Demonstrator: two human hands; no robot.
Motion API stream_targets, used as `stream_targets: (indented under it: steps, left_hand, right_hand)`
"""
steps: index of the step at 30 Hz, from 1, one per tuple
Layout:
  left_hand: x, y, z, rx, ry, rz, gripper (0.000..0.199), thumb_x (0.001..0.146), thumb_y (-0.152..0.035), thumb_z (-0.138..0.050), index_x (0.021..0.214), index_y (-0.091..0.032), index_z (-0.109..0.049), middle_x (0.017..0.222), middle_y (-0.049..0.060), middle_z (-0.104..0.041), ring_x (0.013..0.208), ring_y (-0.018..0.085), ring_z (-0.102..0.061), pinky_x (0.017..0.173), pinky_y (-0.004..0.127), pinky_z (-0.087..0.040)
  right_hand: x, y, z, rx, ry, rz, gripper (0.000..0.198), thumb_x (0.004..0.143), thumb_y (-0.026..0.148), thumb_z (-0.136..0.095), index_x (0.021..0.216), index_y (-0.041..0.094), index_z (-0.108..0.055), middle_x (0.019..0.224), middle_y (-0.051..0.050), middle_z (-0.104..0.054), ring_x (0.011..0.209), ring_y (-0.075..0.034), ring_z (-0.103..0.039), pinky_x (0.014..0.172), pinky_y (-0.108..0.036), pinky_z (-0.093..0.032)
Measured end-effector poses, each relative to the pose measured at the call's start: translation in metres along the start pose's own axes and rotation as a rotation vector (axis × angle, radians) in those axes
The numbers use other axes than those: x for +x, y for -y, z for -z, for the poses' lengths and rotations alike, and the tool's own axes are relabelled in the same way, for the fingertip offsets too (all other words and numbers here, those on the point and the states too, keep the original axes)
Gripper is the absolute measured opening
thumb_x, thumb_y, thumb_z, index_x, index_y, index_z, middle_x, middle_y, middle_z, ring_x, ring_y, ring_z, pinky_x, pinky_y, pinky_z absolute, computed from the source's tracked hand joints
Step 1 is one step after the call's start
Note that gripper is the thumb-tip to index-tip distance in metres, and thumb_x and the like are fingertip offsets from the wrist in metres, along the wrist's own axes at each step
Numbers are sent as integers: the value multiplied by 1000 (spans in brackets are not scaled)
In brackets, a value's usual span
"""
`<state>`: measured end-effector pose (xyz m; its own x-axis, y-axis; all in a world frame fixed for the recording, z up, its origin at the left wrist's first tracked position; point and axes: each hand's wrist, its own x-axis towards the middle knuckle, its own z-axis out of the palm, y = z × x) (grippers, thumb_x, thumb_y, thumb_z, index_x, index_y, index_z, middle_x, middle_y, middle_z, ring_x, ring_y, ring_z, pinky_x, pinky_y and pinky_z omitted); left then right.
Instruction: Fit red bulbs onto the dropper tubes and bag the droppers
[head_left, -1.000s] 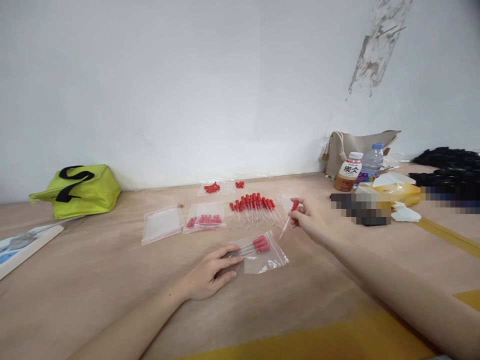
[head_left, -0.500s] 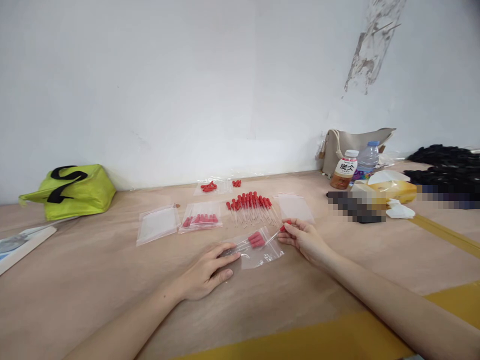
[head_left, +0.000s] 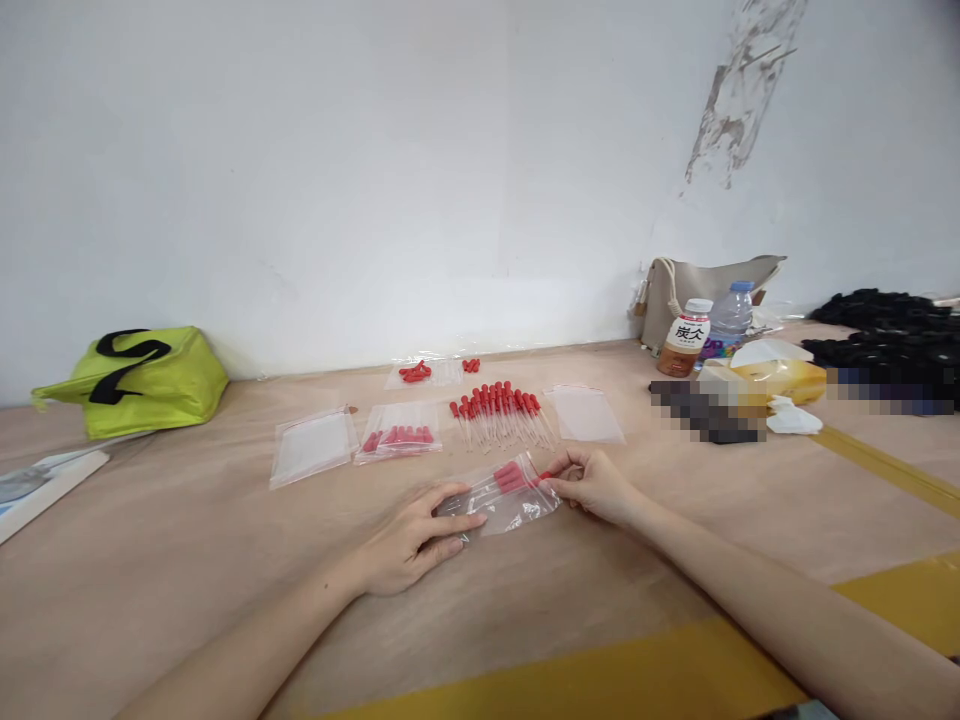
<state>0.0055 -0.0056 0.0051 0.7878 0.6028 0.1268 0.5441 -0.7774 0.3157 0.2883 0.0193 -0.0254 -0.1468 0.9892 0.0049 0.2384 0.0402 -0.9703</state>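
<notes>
In front of me a clear zip bag [head_left: 514, 514] lies tilted on the table, with several droppers [head_left: 508, 477] with red rubber bulbs inside. My left hand [head_left: 416, 535] lies over the bag's left end, fingers stretched out and apart, pressing on the plastic. At the bag's right, open end, my right hand [head_left: 592, 487] pinches a dropper [head_left: 544, 477] by its red bulb; its clear tube is inside the bag. Just beyond, a fanned row of loose droppers [head_left: 499, 405] lies with the bulbs pointing away from me.
A filled zip bag [head_left: 401, 430] lies left of the row, beside a flat zip bag [head_left: 315, 447]; another flat bag [head_left: 585, 414] is at right. Loose red bulbs [head_left: 415, 372] sit near the wall. Bottles [head_left: 684, 340] stand right, a yellow-green bag [head_left: 154, 385] left.
My right hand has moved a little left and down, sliding the dropper's tube farther into the bag. My left hand stays on the bag's left end.
</notes>
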Motion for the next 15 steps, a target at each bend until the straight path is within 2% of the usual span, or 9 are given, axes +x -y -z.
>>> stream_targets:
  steps: [4,9,12,15]
  left_hand:
    - [0,1,0,2,-1,-9,35,90,-28,-39,123,-37,-44,136,0,-30,121,23,-33,98,41,-31]
    - [0,2,-1,10,8,-29,35,90,-29,-38,124,-37,-42,137,0,-28,122,24,-31,100,42,-28]
    - [0,2,-1,21,17,-33,35,90,-29,-38,124,-37,-43,137,0,-28,123,24,-30,100,43,-27]
    - [0,2,0,27,33,-36,35,90,-29,-38,124,-37,-43,138,0,-27,123,25,-29,101,44,-25]
  right_hand:
    - [4,-5,0,-82,-5,84,28,54,36,-71,67,14,-58,54,1,-58,48,-8,-49,43,-19,-36]
    - [4,-3,-2,-104,12,101,29,53,39,-71,64,14,-58,57,0,-60,51,-10,-50,46,-21,-38]
    - [2,1,-5,-188,48,150,25,59,39,-68,63,15,-62,56,0,-59,51,-10,-49,47,-21,-36]
    - [-1,5,-5,-288,146,240,23,67,38,-61,65,16,-67,55,0,-59,51,-9,-48,48,-21,-36]
